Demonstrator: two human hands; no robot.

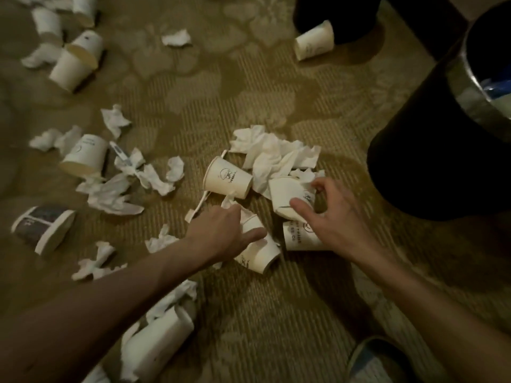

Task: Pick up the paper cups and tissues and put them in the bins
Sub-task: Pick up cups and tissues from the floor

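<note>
Cleanup barely begun: my left hand (224, 234) grips a cup (261, 251), right hand (327, 220) a crushed cup (287, 195) (bin (431, 161), three o'clock).

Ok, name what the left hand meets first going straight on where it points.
The left hand meets the tipped paper cup at its fingers, probably touching it; depth is unclear.

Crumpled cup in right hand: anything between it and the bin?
Nothing visible. The right hand grips the crumpled cup; only bare carpet separates it from the black bin on its right, mouth open. The left hand grips another paper cup, off that path.
</note>
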